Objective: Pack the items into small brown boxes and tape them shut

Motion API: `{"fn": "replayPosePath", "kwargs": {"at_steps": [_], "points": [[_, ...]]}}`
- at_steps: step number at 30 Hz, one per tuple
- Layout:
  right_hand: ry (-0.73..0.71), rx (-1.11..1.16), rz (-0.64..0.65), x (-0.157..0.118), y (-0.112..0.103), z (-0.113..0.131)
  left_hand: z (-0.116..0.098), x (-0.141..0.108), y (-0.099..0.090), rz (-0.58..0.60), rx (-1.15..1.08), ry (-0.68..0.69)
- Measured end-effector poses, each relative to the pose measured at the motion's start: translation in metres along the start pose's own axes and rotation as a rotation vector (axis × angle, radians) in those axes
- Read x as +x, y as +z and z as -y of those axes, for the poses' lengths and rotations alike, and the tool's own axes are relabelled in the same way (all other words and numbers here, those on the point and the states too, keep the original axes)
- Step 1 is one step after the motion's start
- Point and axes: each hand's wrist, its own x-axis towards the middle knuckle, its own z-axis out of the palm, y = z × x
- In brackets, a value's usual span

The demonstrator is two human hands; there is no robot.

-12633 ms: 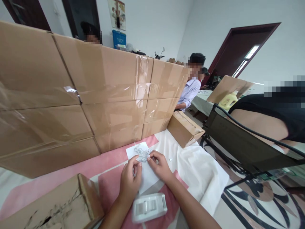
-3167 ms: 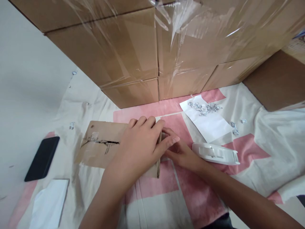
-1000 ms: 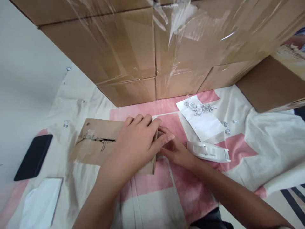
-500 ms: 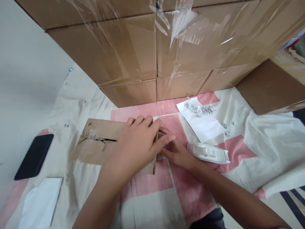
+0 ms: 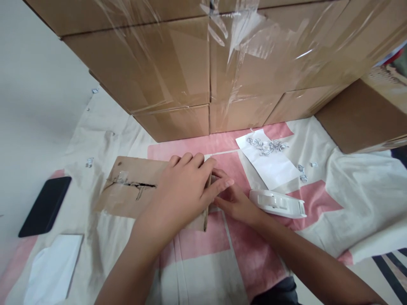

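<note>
"Lying over the right-hand end of the small cardboard box (image 5: 127,203), your left hand (image 5: 187,182) spans its top in the head view, fingers loosely bent, thumb spread away from them."

"And your right hand (image 5: 237,203)? Is it gripping anything?"

"It's at that same end, fingers curled inward beneath your left thumb. Their tips are partly hidden, so I can't tell whether they're closed on something."

"Where does the box sit?"

"Flat on the pink and cream cloth (image 5: 210,275) in front of you, a ragged slit along its top. The taped carton stack (image 5: 178,67) stands beyond it."

"What's around your hands?"

"A white plastic device (image 5: 276,204), probably a tape dispenser, lies just beside your right wrist. Above it, the white sheet (image 5: 275,171) bears a tangle of thin, dark, looped pieces (image 5: 267,146). Over on your left are the black phone (image 5: 46,205) and, nearer you, the white papers (image 5: 54,271)."
</note>
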Motion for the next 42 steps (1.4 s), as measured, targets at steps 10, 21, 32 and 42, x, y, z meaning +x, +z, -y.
{"fn": "replayPosePath", "kwargs": {"at_steps": [10,21,32,42], "points": [[-0.033,0.004,0.013,0.002,-0.001,-0.002,0.002,-0.001,0.003,-0.013,0.027,-0.005],[-0.017,0.042,0.001,0.002,0.000,-0.010,0.001,-0.004,0.005,-0.020,0.023,0.034],[-0.048,0.075,0.003,0.000,0.002,-0.022,-0.002,-0.004,0.007,-0.013,0.053,0.026],[-0.127,0.002,0.096,-0.006,-0.001,-0.025,-0.004,-0.003,0.007,0.047,-0.047,0.014]]}}
